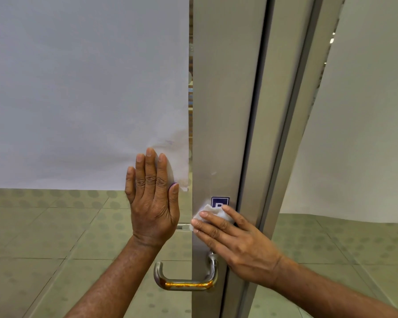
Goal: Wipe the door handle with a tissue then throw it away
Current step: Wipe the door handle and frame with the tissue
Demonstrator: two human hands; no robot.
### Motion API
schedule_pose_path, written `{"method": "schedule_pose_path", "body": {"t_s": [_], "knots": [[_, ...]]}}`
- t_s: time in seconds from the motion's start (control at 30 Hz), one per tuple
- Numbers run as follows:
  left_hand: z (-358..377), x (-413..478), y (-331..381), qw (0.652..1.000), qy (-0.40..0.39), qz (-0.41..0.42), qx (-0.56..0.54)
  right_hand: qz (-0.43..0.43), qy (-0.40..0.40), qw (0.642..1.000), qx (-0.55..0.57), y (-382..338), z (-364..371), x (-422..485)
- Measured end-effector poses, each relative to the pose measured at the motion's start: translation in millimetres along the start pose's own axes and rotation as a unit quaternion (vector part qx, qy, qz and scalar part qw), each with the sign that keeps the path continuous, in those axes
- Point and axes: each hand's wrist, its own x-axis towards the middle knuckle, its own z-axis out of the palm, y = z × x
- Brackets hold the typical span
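A metal lever door handle [184, 283] with a rusty orange streak juts left from the grey door stile [218, 111], low in the view. My right hand [237, 244] presses a white tissue [210, 213] flat against the stile just above the handle, partly covering a small blue sticker [220, 201]. The tissue does not touch the handle. My left hand [153, 198] lies flat, fingers up and apart, on the glass door pane [78, 226] left of the stile, holding nothing.
White paper [78, 88] covers the upper part of the glass pane, with a creased, stained lower right corner. The grey door frame [283, 134] runs along the right of the stile, with another paper-covered pane [365, 134] beyond. Tiled floor shows through the glass below.
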Motion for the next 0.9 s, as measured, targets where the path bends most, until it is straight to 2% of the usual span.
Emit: {"method": "schedule_pose_path", "body": {"t_s": [0.2,0.27,0.33,0.47,0.5,0.63,0.7,0.77,0.9], "knots": [[0,0,1,1.0,0.007,-0.002,-0.001,0.095,0.056,0.994,0.001,9,-10,13],[1,0,1,1.0,0.009,0.0,0.0,0.104,0.051,0.993,0.01,10,-9,17],[1,0,1,1.0,0.01,0.001,-0.001,0.083,0.023,0.996,0.026,8,-4,13],[1,0,1,1.0,0.009,-0.001,-0.003,-0.031,-0.062,0.997,0.04,-6,6,-11],[1,0,1,1.0,0.009,0.0,-0.002,-0.032,-0.067,0.997,0.038,-6,5,-13],[1,1,1,1.0,0.01,0.0,-0.001,0.074,0.001,0.997,0.034,10,-7,13],[1,1,1,1.0,0.009,-0.001,0.001,0.099,0.015,0.994,0.046,13,-10,21],[0,1,2,1.0,0.01,0.003,0.004,0.063,-0.001,0.995,0.072,7,-6,13],[0,0,2,1.0,0.007,-0.001,0.001,-0.056,-0.095,0.991,0.08,-20,11,-11]]}}
